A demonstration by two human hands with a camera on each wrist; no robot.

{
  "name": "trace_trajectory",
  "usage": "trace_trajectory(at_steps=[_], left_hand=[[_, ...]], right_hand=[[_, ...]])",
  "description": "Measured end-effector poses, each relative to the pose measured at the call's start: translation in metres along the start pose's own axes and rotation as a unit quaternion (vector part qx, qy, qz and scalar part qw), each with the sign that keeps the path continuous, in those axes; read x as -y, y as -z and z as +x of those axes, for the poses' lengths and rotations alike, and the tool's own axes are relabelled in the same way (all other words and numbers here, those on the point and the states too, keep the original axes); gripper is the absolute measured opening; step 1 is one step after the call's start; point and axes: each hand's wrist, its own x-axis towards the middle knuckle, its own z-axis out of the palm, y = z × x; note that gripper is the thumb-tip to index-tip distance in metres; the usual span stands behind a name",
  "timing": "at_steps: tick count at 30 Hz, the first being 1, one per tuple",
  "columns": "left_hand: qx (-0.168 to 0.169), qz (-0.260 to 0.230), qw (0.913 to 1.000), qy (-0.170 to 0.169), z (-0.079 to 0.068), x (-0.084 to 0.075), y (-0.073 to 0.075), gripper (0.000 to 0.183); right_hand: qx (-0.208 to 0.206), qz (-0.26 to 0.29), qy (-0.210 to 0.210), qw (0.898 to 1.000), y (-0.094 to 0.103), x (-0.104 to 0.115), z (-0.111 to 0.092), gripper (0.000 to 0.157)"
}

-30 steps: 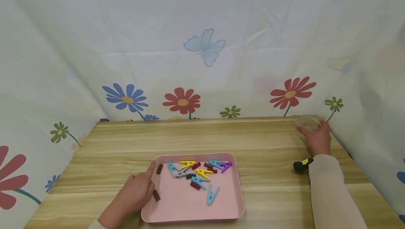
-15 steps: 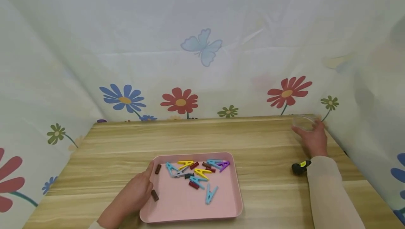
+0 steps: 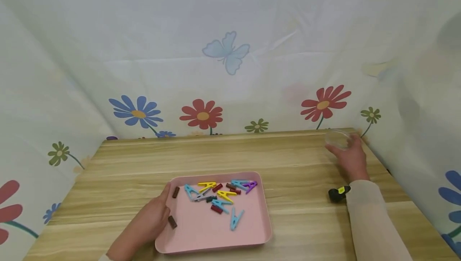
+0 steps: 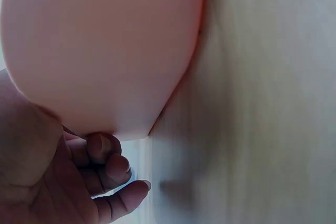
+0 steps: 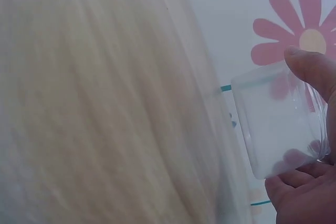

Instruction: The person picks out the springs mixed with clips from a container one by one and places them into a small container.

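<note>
Left hand: is gripping the near-left edge of the pink tray; fingers are curling at its outer wall. Left hand (image 3: 153, 217), pink tray (image 3: 201, 235) just to its right.
Right hand: is gripping one clear container; thumb is pressing one side, fingers the other. Right hand (image 3: 352, 159), clear container (image 5: 273, 124) between thumb and fingers. Can't tell if its base is touching the table.
Clips: eight, all lying in the tray, right of the left hand. Four light blue clips (image 3: 234, 223), two yellow clips (image 3: 226, 195), one gray clip (image 3: 202, 197), one purple clip (image 3: 251, 187).
Springs: seven by my count, sharing the tray. Three red springs (image 3: 216, 209), three brown springs (image 3: 172, 222), one black spring (image 3: 211, 199). Two brown ones are sitting nearest the left hand.
Black device: one, yellow label showing, sitting just beside the right cuff, behind the right hand. Black device (image 3: 336, 195).
Head view only: is showing clips, springs, black device.
Left wrist view only: is showing the curled fingertips under the tray edge.
Right wrist view only: is showing the container's wall and base; red flower (image 5: 312, 40) on the backdrop is showing through it.
</note>
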Motion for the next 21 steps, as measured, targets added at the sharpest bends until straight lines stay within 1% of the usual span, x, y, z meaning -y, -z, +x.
trace_trajectory(at_steps=[5, 11, 17, 21], left_hand=[[0.007, -0.005, 0.9999, 0.008, -0.003, 0.007, 0.004, 0.059], [0.015, -0.012, 0.9998, 0.008, -0.002, 0.011, 0.007, 0.059], [0.010, -0.018, 0.9998, -0.005, -0.001, 0.014, 0.009, 0.058], [0.006, -0.016, 0.9998, -0.010, 0.001, 0.016, 0.010, 0.058]], right_hand=[[0.001, -0.005, 0.004, 1.000, -0.003, 0.002, -0.003, 0.110], [0.015, -0.005, 0.009, 1.000, -0.004, 0.010, -0.011, 0.112], [0.028, -0.023, 0.027, 0.999, -0.003, 0.017, -0.020, 0.114], [0.040, -0.026, 0.031, 0.998, -0.002, 0.022, -0.026, 0.114]])
